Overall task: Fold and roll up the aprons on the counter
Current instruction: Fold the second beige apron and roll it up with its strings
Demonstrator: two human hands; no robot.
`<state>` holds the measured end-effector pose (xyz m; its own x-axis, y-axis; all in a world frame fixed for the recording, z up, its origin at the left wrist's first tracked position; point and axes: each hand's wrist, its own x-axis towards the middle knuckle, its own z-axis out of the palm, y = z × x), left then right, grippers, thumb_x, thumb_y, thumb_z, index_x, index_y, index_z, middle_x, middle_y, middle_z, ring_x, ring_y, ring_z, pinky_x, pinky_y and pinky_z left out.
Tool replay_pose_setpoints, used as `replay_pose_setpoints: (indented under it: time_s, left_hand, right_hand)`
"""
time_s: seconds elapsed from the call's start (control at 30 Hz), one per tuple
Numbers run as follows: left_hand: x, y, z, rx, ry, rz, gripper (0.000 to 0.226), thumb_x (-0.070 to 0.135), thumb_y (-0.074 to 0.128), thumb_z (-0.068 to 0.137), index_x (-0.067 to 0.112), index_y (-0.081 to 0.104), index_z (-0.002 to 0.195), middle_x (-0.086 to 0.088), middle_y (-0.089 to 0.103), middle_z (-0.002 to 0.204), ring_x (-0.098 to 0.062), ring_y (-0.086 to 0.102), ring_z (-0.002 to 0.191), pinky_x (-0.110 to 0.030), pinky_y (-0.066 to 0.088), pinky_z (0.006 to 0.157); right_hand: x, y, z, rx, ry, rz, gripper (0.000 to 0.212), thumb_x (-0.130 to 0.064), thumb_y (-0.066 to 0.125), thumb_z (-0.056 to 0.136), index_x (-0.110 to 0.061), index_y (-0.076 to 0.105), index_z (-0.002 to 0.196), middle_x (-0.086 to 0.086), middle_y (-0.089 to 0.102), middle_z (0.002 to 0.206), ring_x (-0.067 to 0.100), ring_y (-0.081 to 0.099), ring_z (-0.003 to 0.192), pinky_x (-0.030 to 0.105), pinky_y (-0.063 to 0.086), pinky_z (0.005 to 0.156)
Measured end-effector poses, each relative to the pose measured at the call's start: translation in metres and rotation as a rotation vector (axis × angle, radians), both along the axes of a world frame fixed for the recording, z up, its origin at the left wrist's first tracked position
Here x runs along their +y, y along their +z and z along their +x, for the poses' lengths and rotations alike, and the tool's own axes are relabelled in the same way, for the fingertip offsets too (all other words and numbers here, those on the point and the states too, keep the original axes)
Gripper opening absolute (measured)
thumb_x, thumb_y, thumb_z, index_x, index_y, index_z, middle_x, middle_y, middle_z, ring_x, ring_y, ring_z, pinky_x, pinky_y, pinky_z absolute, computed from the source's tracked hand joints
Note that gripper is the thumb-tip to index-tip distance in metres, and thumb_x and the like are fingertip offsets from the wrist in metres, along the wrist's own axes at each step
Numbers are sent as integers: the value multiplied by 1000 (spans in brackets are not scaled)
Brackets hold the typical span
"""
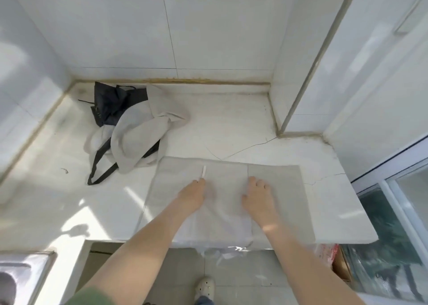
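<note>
Head view: you have one white bench (231, 124) carrying three aprons. One grey apron (275, 181) lies spread flat at the near edge, its lower part hanging over the edge. One pale apron (136, 140) and one dark apron (111, 103) sit heaped together in the far left corner. Both your hands are on the flat one. Your right hand (257, 195) rests with its fingers (252, 180) loosely spread, gripping nothing. Your left hand (191, 195) has its fingers bunched, pinching one white strip (203, 172).
</note>
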<state>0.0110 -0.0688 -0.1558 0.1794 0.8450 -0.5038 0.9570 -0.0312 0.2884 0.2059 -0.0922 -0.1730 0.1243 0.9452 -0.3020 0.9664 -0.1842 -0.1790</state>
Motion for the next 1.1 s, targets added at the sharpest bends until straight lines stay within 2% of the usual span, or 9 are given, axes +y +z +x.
replay_pose_setpoints:
  time_s: [0.13, 0.27, 0.37, 0.5, 0.67, 0.8, 0.9, 1.03, 1.1]
  left_hand:
    - [28, -8, -14, 21, -27, 146, 50, -5, 37, 90, 12, 36, 137, -13, 36, 130, -33, 51, 110, -41, 44, 83]
    - [54, -18, -9, -144, -9, 85, 61, 2, 40, 94, 24, 24, 149, -8, 22, 151, -28, 42, 129, -36, 40, 96]
    - [67, -19, 3, -84, -75, 76, 70, 17, 56, 92, 17, 16, 150, -11, 29, 142, -31, 46, 124, -40, 43, 92]
    - [70, -10, 14, 43, -152, 25, 43, 30, 55, 91, 11, 42, 127, -12, 50, 123, -31, 55, 112, -34, 44, 84]
    - [49, 9, 20, 10, -20, 19, 33, 24, 44, 92, 10, 59, 118, -10, 54, 122, -26, 55, 112, -28, 42, 84]
    - [25, 47, 22, -158, 248, 33, 25, 19, 50, 85, 7, 64, 101, -10, 65, 110, -28, 59, 104, -25, 40, 74]
    - [-6, 75, 22, -269, 376, 134, 29, 19, 42, 91, 2, 63, 103, -15, 63, 113, -31, 56, 106, -28, 38, 75]
    - [-69, 108, 22, -295, 527, 262, 29, 23, 38, 94, 5, 60, 100, -11, 61, 105, -29, 53, 99, -30, 32, 73]
    - [-104, 114, 20, -305, 617, 303, 23, 24, 37, 94, 9, 54, 90, -11, 60, 96, -30, 55, 97, -31, 34, 71]
  right_hand:
    - [13, -16, -10, -214, -12, 64, 53, -15, 52, 85, -4, 38, 135, 10, 46, 125, 26, 50, 108, 25, 38, 77]
    - [16, -19, -5, -227, -14, 57, 49, -8, 47, 88, -5, 31, 134, 6, 43, 128, 23, 45, 114, 24, 38, 83]
    - [14, -1, 4, -7, -178, 51, 38, -2, 45, 89, -5, 37, 126, 8, 44, 127, 25, 45, 117, 29, 38, 89]
    - [8, 10, 17, 331, -389, 139, 30, 7, 43, 83, -4, 51, 110, 11, 52, 115, 29, 53, 102, 28, 33, 73]
    - [-3, 32, 14, 704, -534, 281, 46, 6, 43, 82, -5, 43, 126, -1, 46, 74, 11, 47, 64, 11, 36, 53]
    - [-19, 54, 12, 924, -428, 153, 81, -17, 74, 79, -24, 24, 143, -4, 44, 113, 8, 47, 103, 21, 42, 86]
    - [-37, 64, 13, 824, -351, 86, 101, -17, 78, 74, -25, 12, 150, 4, 36, 133, 16, 41, 120, 33, 42, 99]
    - [-80, 83, 19, 647, -245, 121, 47, -11, 55, 89, -14, 49, 135, 5, 56, 85, 17, 53, 74, 16, 38, 61]
    - [-103, 91, 15, 597, -175, 188, 36, -22, 48, 92, -12, 59, 125, 9, 65, 101, 25, 59, 94, 19, 37, 71]
